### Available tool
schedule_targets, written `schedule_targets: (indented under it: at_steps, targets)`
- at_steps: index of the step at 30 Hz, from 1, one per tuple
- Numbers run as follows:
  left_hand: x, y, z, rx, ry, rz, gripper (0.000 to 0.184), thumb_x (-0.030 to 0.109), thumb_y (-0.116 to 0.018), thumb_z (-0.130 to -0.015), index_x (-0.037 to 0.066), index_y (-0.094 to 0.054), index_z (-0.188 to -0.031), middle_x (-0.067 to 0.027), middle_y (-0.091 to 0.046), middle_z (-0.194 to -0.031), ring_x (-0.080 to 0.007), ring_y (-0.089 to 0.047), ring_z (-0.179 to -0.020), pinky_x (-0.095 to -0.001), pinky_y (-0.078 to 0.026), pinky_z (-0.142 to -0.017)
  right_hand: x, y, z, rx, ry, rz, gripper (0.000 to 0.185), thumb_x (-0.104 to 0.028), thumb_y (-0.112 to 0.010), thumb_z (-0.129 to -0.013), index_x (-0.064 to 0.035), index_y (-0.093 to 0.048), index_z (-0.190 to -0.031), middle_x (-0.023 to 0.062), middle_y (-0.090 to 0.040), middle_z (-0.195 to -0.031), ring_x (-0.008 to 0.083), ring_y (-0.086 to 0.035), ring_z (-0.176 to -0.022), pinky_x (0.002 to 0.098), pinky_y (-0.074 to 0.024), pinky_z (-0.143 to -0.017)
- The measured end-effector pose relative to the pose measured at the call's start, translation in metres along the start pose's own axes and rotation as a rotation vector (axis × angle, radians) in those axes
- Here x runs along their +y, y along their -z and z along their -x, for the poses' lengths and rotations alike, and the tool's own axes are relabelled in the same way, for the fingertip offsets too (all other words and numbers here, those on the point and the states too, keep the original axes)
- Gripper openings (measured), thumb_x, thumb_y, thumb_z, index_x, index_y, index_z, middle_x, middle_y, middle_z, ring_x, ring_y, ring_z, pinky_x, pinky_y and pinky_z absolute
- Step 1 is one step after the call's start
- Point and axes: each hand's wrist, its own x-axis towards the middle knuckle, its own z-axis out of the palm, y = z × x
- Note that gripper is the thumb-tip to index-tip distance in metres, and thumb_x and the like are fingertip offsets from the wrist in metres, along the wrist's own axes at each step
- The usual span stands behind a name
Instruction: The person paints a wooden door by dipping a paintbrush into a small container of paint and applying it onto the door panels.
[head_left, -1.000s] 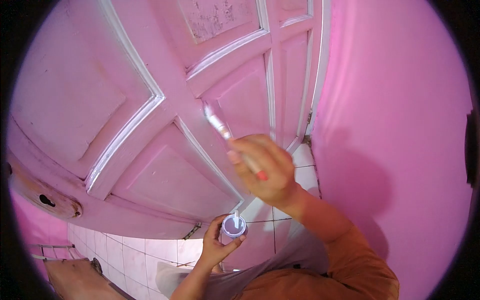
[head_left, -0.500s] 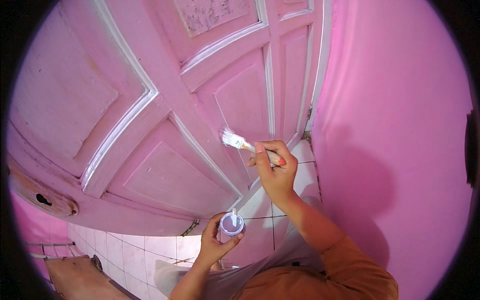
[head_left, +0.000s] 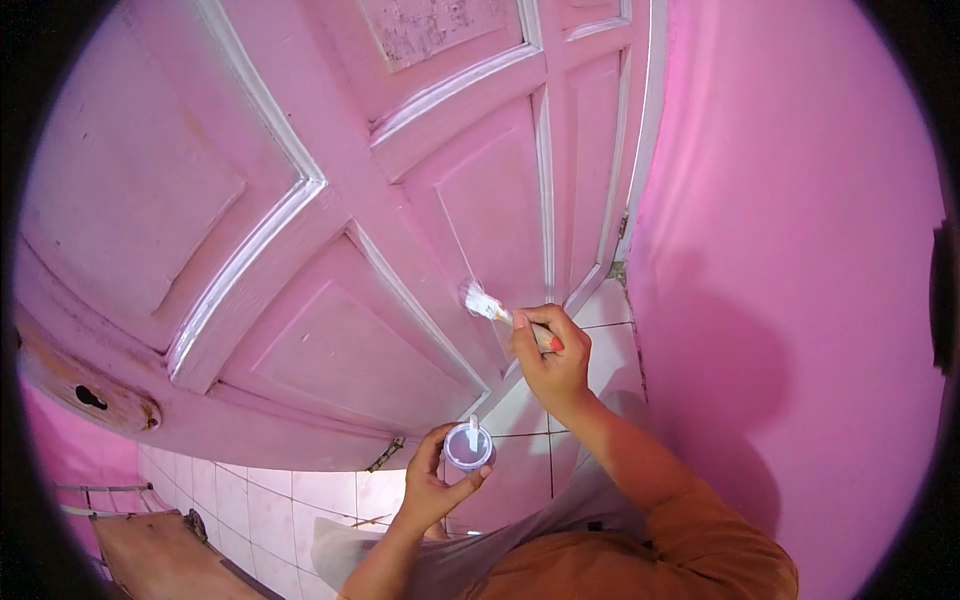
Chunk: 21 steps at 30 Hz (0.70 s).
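Observation:
My right hand (head_left: 553,362) grips the handle of a paintbrush (head_left: 488,301) with white-coated bristles and a red handle tip. Its bristles touch the lower part of the pink panelled door (head_left: 350,310), at the left edge of a recessed panel. White or silvery paint lines several mouldings of the door. Lower down, my left hand (head_left: 437,482) is wrapped round a small round paint cup (head_left: 468,447), held upright with its mouth facing me. A whitish stick or paint-covered strip shows at the cup's far rim.
A pink wall (head_left: 800,250) rises on the right beside the door's hinged edge. White floor tiles (head_left: 500,470) lie below. At the lower left stands a brown board or furniture piece (head_left: 165,560) near a thin rack. The door has a bare keyhole plate (head_left: 90,398).
The brush and my right hand have moved down along the panel's edge, the bristles shifting slightly right. My left hand with the cup has stayed nearly in place.

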Motion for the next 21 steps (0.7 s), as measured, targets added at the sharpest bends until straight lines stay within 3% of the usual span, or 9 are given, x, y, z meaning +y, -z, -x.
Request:
schedule_targets:
  at_steps: [6, 8, 12, 16, 17, 21]
  targets:
    - [-0.010, 0.000, 0.000, -0.023, -0.019, -0.030, 0.068, 0.008, -0.087, -0.075, -0.001, -0.051, -0.132, -0.0130, -0.059, -0.127, -0.0221, -0.057, -0.122, -0.0362, -0.042, -0.107, -0.051, -0.003, -0.046, -0.004, 0.075, -0.110, 0.005, -0.004, -0.067, -0.094, -0.0014, -0.064, -0.099, 0.0070, -0.069, -0.080, 0.0105, -0.067, -0.067, 0.0253, -0.0502, -0.058]
    - [-0.012, 0.000, 0.001, -0.017, -0.032, -0.027, 0.068, 0.008, -0.087, -0.075, -0.001, -0.051, -0.132, -0.0132, -0.059, -0.127, -0.0221, -0.057, -0.122, -0.0362, -0.042, -0.108, -0.067, -0.012, -0.065, 0.079, 0.257, -0.311, 0.007, -0.003, -0.066, -0.095, -0.0007, -0.064, -0.101, 0.0075, -0.070, -0.083, 0.0125, -0.071, -0.073, 0.0245, -0.0525, -0.061]
    - [-0.008, 0.000, 0.001, -0.029, -0.011, -0.015, 0.069, 0.007, -0.087, -0.075, -0.001, -0.050, -0.133, -0.0132, -0.058, -0.128, -0.0223, -0.057, -0.123, -0.0361, -0.042, -0.108, -0.041, -0.019, -0.058, 0.053, 0.290, -0.361, 0.009, -0.002, -0.066, -0.095, 0.0002, -0.063, -0.102, 0.0078, -0.070, -0.084, 0.0140, -0.073, -0.077, 0.0243, -0.0538, -0.062]
    - [-0.004, -0.001, 0.003, -0.014, 0.007, -0.001, 0.068, 0.005, -0.086, -0.075, -0.001, -0.050, -0.132, -0.0126, -0.058, -0.128, -0.0220, -0.057, -0.122, -0.0357, -0.042, -0.108, 0.044, -0.006, 0.007, 0.027, 0.095, -0.099, 0.008, -0.003, -0.067, -0.094, 0.0000, -0.063, -0.100, 0.0081, -0.069, -0.083, 0.0132, -0.071, -0.070, 0.0255, -0.0525, -0.058]
    - [-0.005, -0.001, 0.003, -0.014, 0.007, -0.001, 0.068, 0.005, -0.086, -0.075, -0.001, -0.050, -0.132, -0.0126, -0.058, -0.128, -0.0220, -0.057, -0.122, -0.0357, -0.042, -0.108, 0.048, -0.002, 0.020, 0.026, 0.096, -0.099, 0.008, -0.003, -0.067, -0.094, 0.0000, -0.063, -0.100, 0.0081, -0.069, -0.083, 0.0132, -0.071, -0.070, 0.0255, -0.0525, -0.058]
    - [-0.005, -0.001, 0.001, 0.001, -0.033, -0.017, 0.068, 0.006, -0.087, -0.074, 0.000, -0.051, -0.132, -0.0120, -0.059, -0.127, -0.0212, -0.056, -0.122, -0.0355, -0.041, -0.108, 0.056, 0.014, 0.039, 0.012, -0.238, -0.022, 0.011, -0.010, -0.066, -0.096, 0.0005, -0.063, -0.095, 0.0071, -0.067, -0.071, 0.0122, -0.068, -0.063, 0.0267, -0.0508, -0.053]
